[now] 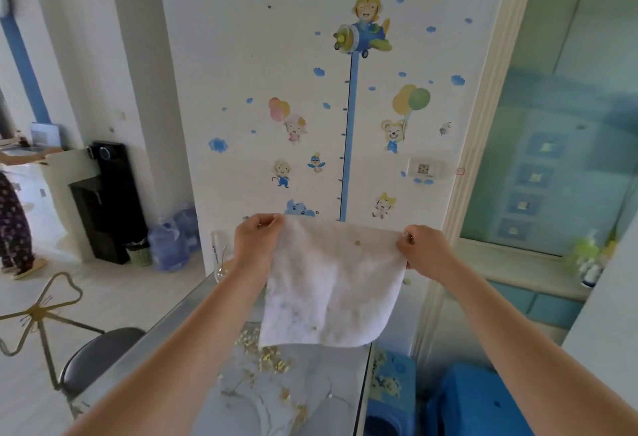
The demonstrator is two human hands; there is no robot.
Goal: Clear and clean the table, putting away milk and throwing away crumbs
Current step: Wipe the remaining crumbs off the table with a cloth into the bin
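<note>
Two hands hold a white cloth (pixel 331 283) spread in the air above the table (pixel 310 397) — the left hand (pixel 257 240) pinches its upper left corner, the right hand (pixel 426 249) its upper right, fingers curled on the fabric. Yellowish crumbs (pixel 271 358) lie scattered on the tabletop under the cloth's lower edge, with a few specks on the cloth itself. A clear glass (pixel 219 256) stands at the table's far left end.

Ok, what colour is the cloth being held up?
The cloth is white, lightly stained, with a few yellowish crumbs stuck on; head view.
</note>
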